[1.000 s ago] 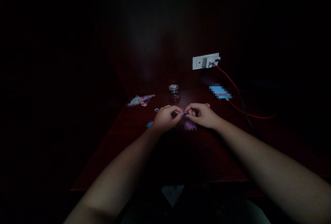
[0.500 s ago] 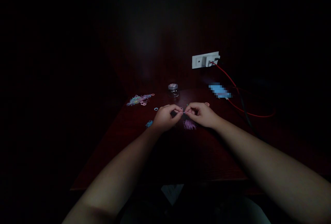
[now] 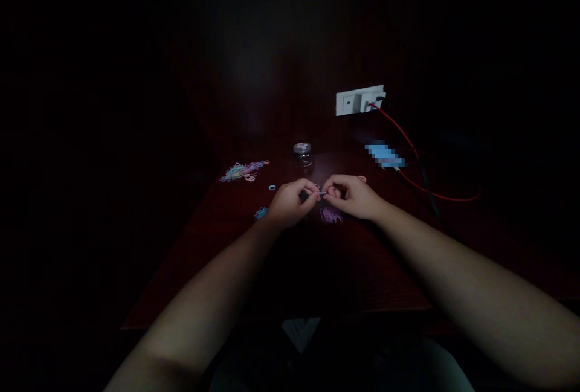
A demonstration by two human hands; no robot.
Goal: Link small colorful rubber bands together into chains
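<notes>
In dim light my left hand [image 3: 290, 202] and my right hand [image 3: 353, 196] meet over a dark wooden table [image 3: 317, 271]. Both pinch the same tiny band [image 3: 321, 193] between thumb and fingertips, fingers curled closed. A small purple heap of bands [image 3: 331, 215] lies just under my right hand. A little blue cluster of bands [image 3: 260, 214] sits by my left wrist. A single blue ring [image 3: 272, 187] lies left of my left hand.
A mixed pile of coloured bands [image 3: 242, 171] lies at the far left. A small glass jar [image 3: 302, 154] stands behind my hands. A wall socket [image 3: 357, 101] holds a charger with a red cable [image 3: 410, 180] running to a phone [image 3: 384, 155]. The table's front edge is near my elbows.
Both hands stay pinched together with only slight finger movement. The whole view has shifted slightly upward in the frame.
</notes>
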